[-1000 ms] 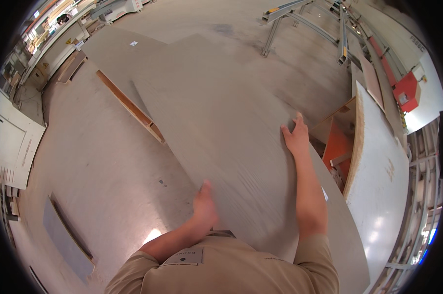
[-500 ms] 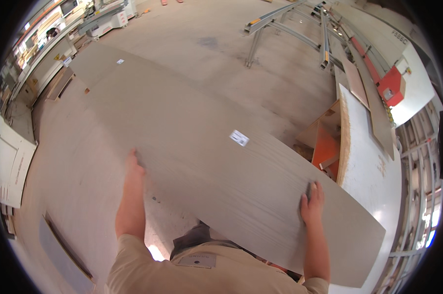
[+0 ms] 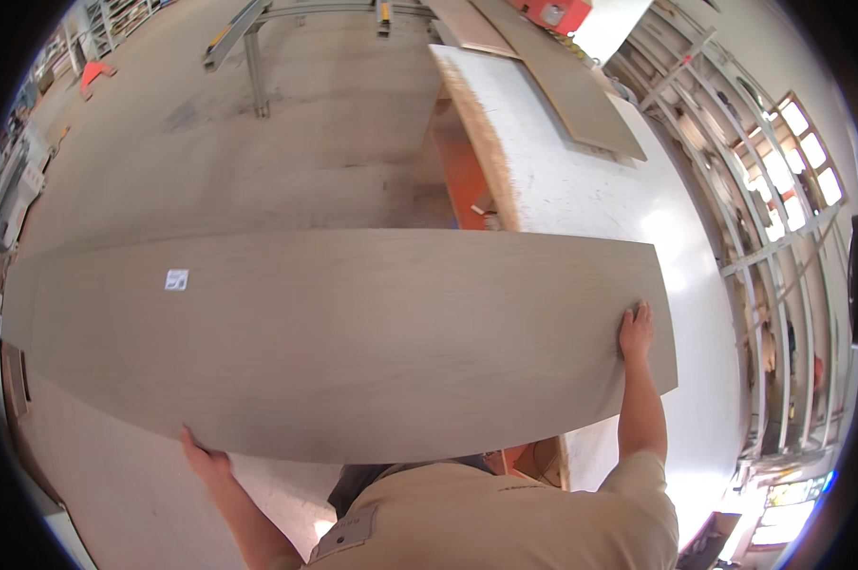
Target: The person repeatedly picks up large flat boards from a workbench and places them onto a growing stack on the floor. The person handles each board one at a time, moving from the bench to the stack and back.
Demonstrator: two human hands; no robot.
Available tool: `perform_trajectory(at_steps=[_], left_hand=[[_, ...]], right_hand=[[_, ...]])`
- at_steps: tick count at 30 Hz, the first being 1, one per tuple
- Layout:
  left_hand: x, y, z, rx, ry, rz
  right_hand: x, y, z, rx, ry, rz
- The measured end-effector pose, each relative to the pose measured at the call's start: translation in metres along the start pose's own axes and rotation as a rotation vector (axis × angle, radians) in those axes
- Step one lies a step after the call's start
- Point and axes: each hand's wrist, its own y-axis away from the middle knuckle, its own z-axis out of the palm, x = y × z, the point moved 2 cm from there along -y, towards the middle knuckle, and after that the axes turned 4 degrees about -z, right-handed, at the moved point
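Note:
A long grey-brown wood-grain board (image 3: 391, 332) stretches across in front of me, with its right end over a white-topped workbench (image 3: 581, 190). A small white label (image 3: 176, 279) is stuck on its left part. At the near edge, left of my body, my left hand (image 3: 207, 458) grips the board, its lower fingers hidden under the edge. My right hand (image 3: 637, 331) lies flat on the board's top face near the right end, fingers stretched out and pointing away from me.
Other boards (image 3: 566, 81) lie on the far part of the workbench, which has a rough, worn left edge. A grey metal stand (image 3: 256, 71) is on the floor at the far left. Metal racks (image 3: 733, 180) line the right wall. Orange panels (image 3: 462, 176) show below the bench top.
The board has swung from a slant to lying crosswise, its right end now over the workbench. My view has turned right. My right hand is nearer the board's right end.

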Motion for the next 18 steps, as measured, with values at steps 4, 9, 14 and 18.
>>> perform_trajectory(at_steps=[4, 9, 14, 18], left_hand=[[-0.1, 0.112, 0.044, -0.126, -0.01, -0.183], [-0.15, 0.169, 0.071, 0.012, 0.001, -0.174], [-0.134, 0.147, 0.071, 0.039, 0.023, -0.105], [-0.088, 0.086, 0.055, 0.101, -0.076, -0.024]], right_hand=[[0.084, -0.063, 0.024, 0.036, 0.125, 0.156], [0.122, -0.115, 0.037, -0.027, 0.025, 0.334], [0.127, -0.101, 0.032, 0.048, -0.169, 0.174], [0.077, -0.077, 0.029, -0.139, -0.256, 0.026]])
